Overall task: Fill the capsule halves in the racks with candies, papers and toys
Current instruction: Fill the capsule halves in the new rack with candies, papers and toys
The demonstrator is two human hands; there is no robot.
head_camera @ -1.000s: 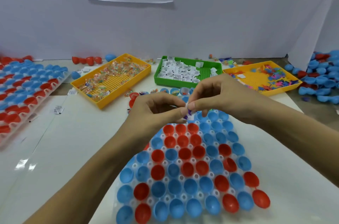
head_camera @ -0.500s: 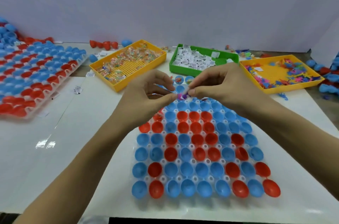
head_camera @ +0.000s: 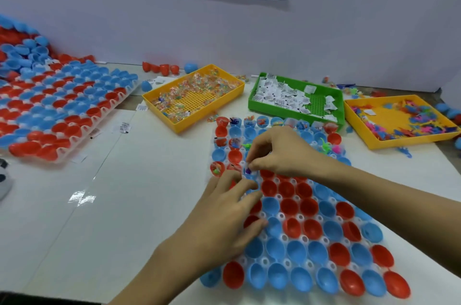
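The right hand hovers over the clear plastic rack of red and blue capsule halves on the white table, its thumb and forefinger pinching a small purple toy just above a cup in the rack's left part; the left hand lies on the rack's left edge, fingers loosely spread and holding nothing; behind the rack stand a yellow tray of wrapped candies, a green tray of folded white papers and a yellow tray of coloured toys; a second filled rack lies far left.
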